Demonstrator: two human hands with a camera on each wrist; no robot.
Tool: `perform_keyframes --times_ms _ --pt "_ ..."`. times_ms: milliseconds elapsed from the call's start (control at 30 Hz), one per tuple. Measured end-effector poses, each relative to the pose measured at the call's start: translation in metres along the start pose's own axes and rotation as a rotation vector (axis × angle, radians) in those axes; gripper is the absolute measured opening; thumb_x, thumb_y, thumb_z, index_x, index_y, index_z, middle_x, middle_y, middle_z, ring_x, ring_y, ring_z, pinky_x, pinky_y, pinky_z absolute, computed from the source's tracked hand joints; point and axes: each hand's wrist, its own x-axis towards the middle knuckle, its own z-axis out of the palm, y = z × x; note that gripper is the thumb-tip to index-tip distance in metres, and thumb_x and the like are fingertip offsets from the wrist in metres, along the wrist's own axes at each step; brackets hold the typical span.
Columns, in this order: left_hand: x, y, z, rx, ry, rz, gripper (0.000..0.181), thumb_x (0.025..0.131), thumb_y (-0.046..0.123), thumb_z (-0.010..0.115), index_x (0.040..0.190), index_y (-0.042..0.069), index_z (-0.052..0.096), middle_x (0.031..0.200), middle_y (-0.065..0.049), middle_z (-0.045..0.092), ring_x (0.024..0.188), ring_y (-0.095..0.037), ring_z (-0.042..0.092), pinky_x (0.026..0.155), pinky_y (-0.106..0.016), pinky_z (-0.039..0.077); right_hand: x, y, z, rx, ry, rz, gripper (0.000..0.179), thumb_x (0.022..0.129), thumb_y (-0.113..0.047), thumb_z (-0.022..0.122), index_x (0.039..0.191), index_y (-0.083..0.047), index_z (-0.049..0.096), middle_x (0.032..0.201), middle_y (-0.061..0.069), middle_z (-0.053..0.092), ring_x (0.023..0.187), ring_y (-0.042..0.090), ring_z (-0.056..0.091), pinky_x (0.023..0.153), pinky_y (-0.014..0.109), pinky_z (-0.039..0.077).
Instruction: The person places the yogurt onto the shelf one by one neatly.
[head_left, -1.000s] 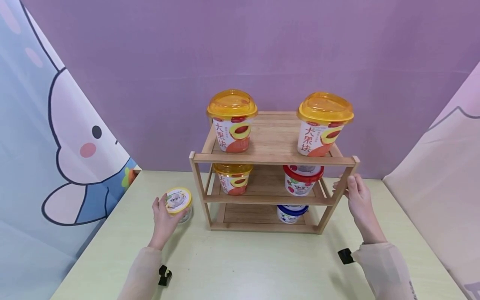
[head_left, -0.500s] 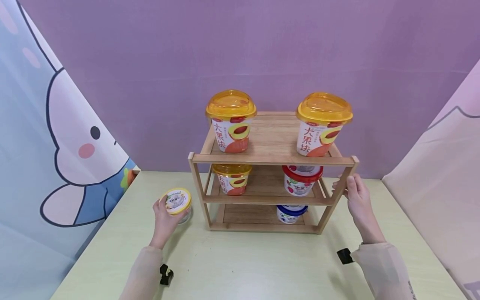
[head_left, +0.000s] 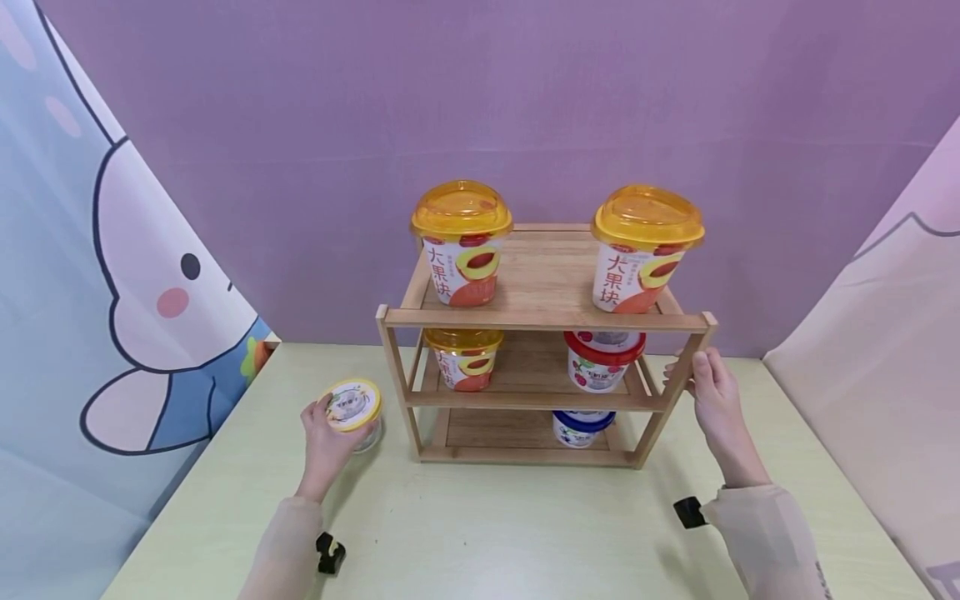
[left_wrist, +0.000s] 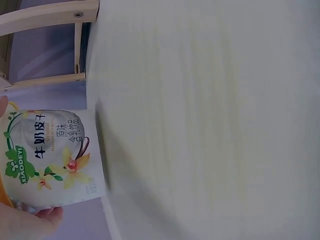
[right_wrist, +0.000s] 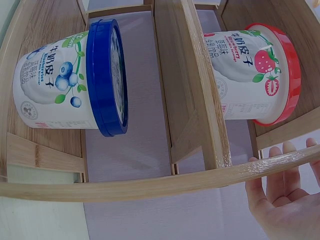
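My left hand (head_left: 327,442) grips a yellow-lidded tub (head_left: 351,406) by its lid, left of a three-tier wooden shelf rack (head_left: 536,400). Its white side bears a vanilla flower print in the left wrist view, where the tub (left_wrist: 55,155) appears sideways. Whether its base touches the table cannot be told. My right hand (head_left: 720,400) holds the rack's right front post, thumb in front and fingers partly hidden behind. A red-lidded strawberry tub (right_wrist: 250,75) stands on the middle tier near that hand. On the bottom tier is a blue-lidded blueberry tub (right_wrist: 60,80).
Two cups with orange domed lids stand on the top tier, a left cup (head_left: 462,242) and a right cup (head_left: 647,248). A third cup (head_left: 465,361) is at the middle tier's left. Behind the table (head_left: 465,533) hangs a purple backdrop (head_left: 480,100).
My left hand and the yellow-lidded tub have shifted very slightly left and toward me. My right hand stays on the rack's post, and the rack stands as before.
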Motion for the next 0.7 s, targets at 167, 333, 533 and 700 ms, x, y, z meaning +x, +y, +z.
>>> perform_keyframes --times_ms 167,333,533,700 --pt "-0.005 0.007 -0.004 -0.007 0.006 0.020 0.090 0.066 0.019 0.077 0.134 -0.002 0.021 0.132 -0.026 0.012 0.117 -0.044 0.028 0.098 -0.054 0.025 0.000 0.000 0.000 0.000 -0.002 -0.002 0.020 0.096 -0.024 0.035 0.091 -0.013 0.051 0.076 -0.006 0.059 0.072 0.003 0.057 0.070 0.011 0.045" --pt "-0.010 0.017 -0.008 -0.010 0.020 0.045 0.091 0.064 0.020 0.078 0.134 -0.001 0.023 0.132 -0.025 0.014 0.116 -0.043 0.029 0.097 -0.054 0.026 0.000 0.000 0.000 0.024 0.002 0.001 0.020 0.095 -0.024 0.036 0.091 -0.013 0.051 0.076 -0.006 0.059 0.071 0.003 0.058 0.070 0.012 0.045" --pt "-0.019 0.034 -0.014 -0.016 0.026 0.045 0.092 0.065 0.021 0.078 0.135 0.000 0.023 0.133 -0.025 0.012 0.116 -0.044 0.029 0.096 -0.055 0.027 0.000 0.001 0.000 0.013 0.002 -0.001 0.019 0.095 -0.024 0.035 0.090 -0.015 0.051 0.076 -0.006 0.059 0.072 0.003 0.057 0.070 0.011 0.045" --pt "-0.028 0.047 -0.019 -0.010 0.034 0.051 0.092 0.065 0.022 0.078 0.135 0.000 0.023 0.133 -0.024 0.013 0.117 -0.042 0.029 0.096 -0.055 0.027 0.001 0.000 0.001 0.025 0.004 0.003 0.019 0.095 -0.024 0.036 0.090 -0.015 0.051 0.076 -0.006 0.059 0.071 0.003 0.058 0.070 0.011 0.045"
